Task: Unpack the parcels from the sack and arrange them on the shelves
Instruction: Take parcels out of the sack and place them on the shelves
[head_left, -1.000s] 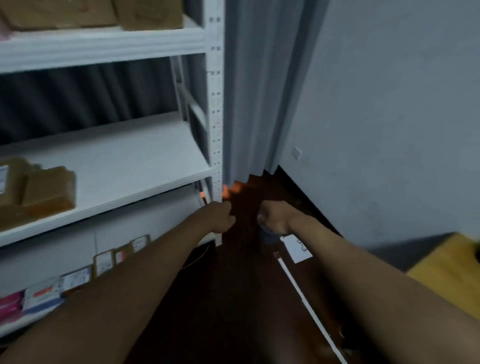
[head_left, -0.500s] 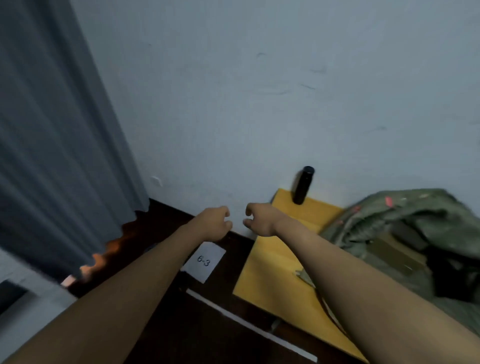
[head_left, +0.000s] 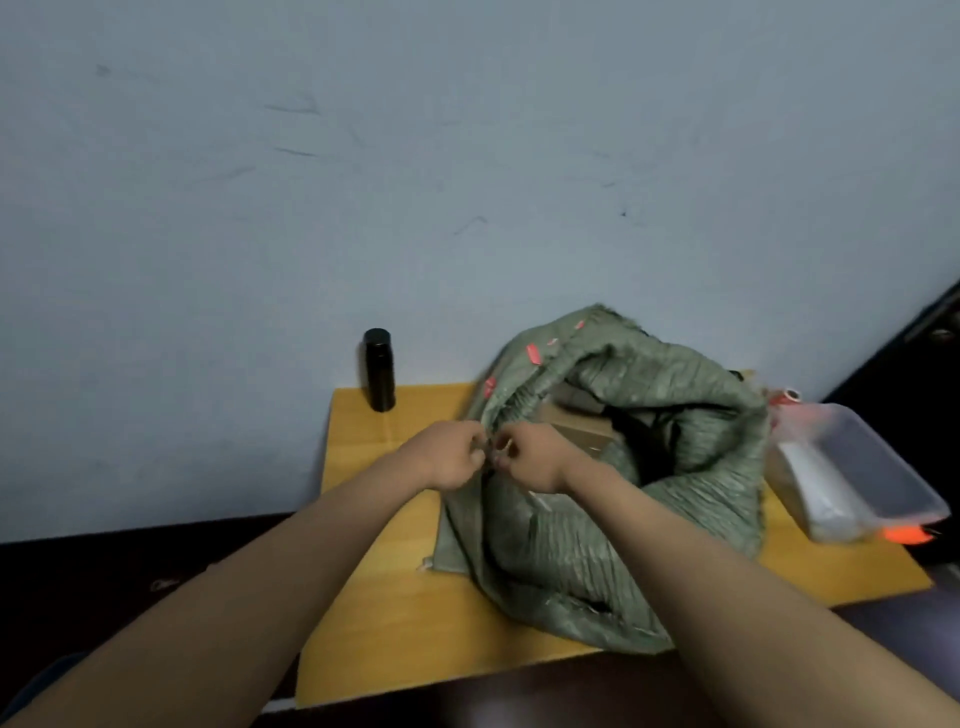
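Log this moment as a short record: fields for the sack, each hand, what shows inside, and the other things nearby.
sack: green woven sack, mouth open, lying on the yellow cardboard sheet
left hand: pinches the sack's rim
right hand: pinches the rim beside the left
inside: brown parcel partly visible
nearby: black bottle upright by the wall; clear plastic tub right of the sack

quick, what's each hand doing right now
left hand: pinching the rim of the green sack
right hand: pinching the same rim, right beside it
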